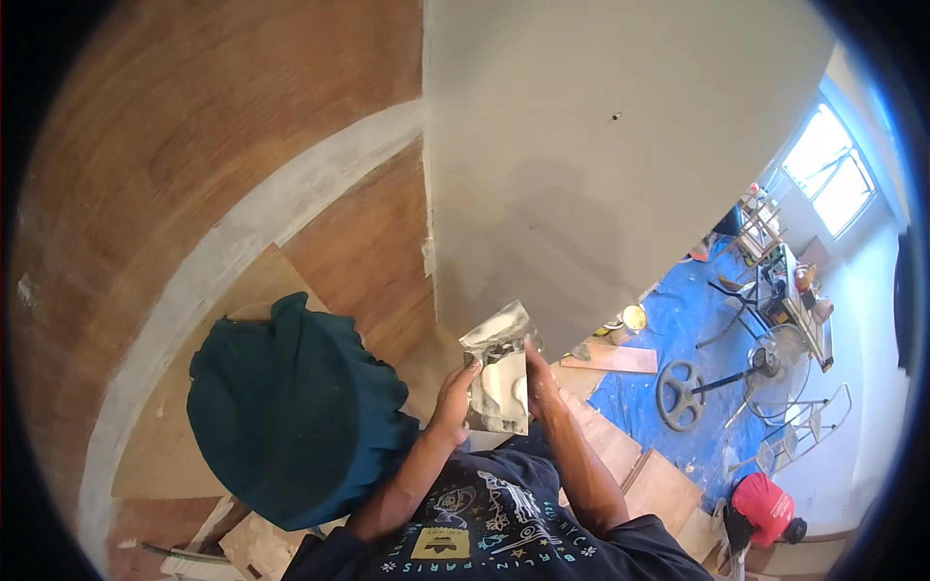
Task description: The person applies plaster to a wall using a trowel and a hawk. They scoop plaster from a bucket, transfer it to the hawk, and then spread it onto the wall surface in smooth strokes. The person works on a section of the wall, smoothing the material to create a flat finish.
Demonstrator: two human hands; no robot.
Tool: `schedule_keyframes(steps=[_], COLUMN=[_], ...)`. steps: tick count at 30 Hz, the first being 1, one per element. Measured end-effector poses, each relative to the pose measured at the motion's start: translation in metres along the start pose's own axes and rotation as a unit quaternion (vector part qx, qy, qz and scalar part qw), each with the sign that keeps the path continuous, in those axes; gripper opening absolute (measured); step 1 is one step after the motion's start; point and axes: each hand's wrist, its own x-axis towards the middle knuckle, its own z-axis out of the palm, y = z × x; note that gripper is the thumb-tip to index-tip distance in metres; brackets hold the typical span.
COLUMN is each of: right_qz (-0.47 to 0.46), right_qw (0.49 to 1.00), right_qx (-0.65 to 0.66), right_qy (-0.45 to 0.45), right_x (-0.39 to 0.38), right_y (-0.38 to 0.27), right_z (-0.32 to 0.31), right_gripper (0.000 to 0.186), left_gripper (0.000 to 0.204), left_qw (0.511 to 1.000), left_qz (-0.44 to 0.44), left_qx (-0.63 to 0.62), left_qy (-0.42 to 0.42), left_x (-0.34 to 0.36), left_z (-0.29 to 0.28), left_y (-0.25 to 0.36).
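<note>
Between my two hands is a shiny, silver-grey rectangular piece (499, 382) with dark smudges across its face; whether it is a metal plate or a foil packet I cannot tell. My left hand (452, 402) grips its left edge, thumb on the front. On the opposite edge, my right hand (542, 382) is closed around the side. The piece is tilted and held in front of my chest, near the foot of a smooth beige wall panel (542, 145). Left of my forearm is a rounded bulk under a dark green gathered cloth (276, 412).
Brown wood panelling (223, 107) with a pale curved band (213, 261) fills the left. To the right lie wooden boards (601, 436) and a blue tarp (659, 397). A standing fan (775, 368), a step ladder (809, 426), a cluttered table (809, 315) and a red item (762, 508) stand beyond.
</note>
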Motion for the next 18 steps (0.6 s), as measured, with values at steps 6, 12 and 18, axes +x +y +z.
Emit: schedule_keyframes(steps=[6,12,18], right_qz=[-0.137,-0.46,-0.42], right_qw=[0.98,0.624,0.383], right_qx=[0.092,-0.629,-0.794], right_qy=[0.113,-0.053,-0.214], right_x=[0.014,-0.075,-0.096], right_y=[-0.034,-0.1,-0.133], right_z=[-0.024,0.043,0.075], right_gripper=[0.037,0.028,0.032], left_gripper=[0.04,0.038,0.046], left_qw=[0.997,0.997,0.975], left_qz=[-0.049,0.04,0.082], left_qx=[-0.014,0.043,0.189], left_qy=[0.051,0.054,0.082], left_x=[0.015,0.011,-0.003], left_z=[0.0,0.014,0.032], left_y=[0.007,0.044,0.05])
